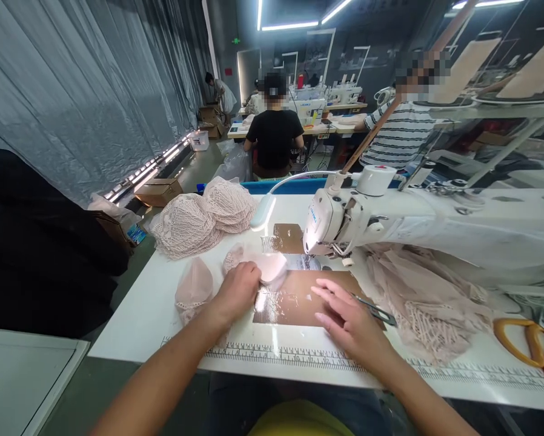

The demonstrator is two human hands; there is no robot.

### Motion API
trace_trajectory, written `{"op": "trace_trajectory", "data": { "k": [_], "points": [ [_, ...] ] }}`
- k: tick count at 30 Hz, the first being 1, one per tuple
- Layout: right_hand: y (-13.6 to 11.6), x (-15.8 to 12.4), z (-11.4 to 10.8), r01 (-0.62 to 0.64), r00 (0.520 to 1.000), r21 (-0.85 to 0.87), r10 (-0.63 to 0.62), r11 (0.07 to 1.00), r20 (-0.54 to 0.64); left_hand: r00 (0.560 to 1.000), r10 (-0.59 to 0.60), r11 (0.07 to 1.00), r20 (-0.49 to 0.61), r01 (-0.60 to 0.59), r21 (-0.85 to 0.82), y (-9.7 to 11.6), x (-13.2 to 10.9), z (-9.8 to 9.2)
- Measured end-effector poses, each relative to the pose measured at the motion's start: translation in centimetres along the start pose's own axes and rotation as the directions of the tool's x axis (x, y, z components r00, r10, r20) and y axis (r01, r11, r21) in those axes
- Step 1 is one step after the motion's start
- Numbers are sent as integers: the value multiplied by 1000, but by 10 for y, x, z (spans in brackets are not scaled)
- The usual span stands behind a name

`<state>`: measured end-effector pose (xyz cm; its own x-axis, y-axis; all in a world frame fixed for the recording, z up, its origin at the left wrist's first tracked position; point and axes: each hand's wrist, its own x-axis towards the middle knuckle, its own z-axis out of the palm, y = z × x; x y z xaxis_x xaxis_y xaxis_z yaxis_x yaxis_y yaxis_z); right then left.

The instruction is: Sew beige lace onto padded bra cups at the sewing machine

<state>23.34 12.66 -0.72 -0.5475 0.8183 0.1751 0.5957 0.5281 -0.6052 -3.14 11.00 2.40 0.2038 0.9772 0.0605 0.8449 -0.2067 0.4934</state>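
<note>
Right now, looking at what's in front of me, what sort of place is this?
Most likely a garment sewing workshop: there's a white sewing machine on your table, stacked lace pieces, and more sewing machines ahead.

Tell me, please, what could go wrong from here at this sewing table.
The left hand has its fingers at the pale pink cup piece, close to the sewing machine head; the piece might slip out of line.

The metal snips by the right hand could snag the sheer fabric nearby; whether they are held is unclear.

The lace stack sits near the table's edge and might topple if nudged.
</note>
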Motion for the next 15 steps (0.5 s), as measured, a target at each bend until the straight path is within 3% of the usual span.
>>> {"op": "trace_trajectory", "data": {
  "k": [3, 5, 8, 10, 12, 15],
  "points": [
    [-5, -3, 10, -132, 991, 278, 124, 951, 48, 998, 45, 995, 47, -40, -86, -4, -12, -11],
    [-9, -1, 18, -192, 981, 469, 175, 862, 81, 993, 70, 952, 99, -37, -304, -3, -25, -16],
    [-26, 5, 27, -239, 971, 734, 168, 636, 171, 982, 103, 752, 157, 26, -658, 2, -40, -15],
    [-40, 8, 29, -249, 968, 838, 114, 486, 222, 983, 102, 671, 153, 46, -740, 5, -46, -10],
    [-49, 8, 28, -246, 969, 879, 89, 409, 230, 990, 74, 676, 118, 38, -736, 7, -52, -7],
    [-52, 0, 23, -212, 976, 894, 133, 394, 173, 999, -26, 851, -29, 7, -526, 2, -63, -4]
  ]
}}
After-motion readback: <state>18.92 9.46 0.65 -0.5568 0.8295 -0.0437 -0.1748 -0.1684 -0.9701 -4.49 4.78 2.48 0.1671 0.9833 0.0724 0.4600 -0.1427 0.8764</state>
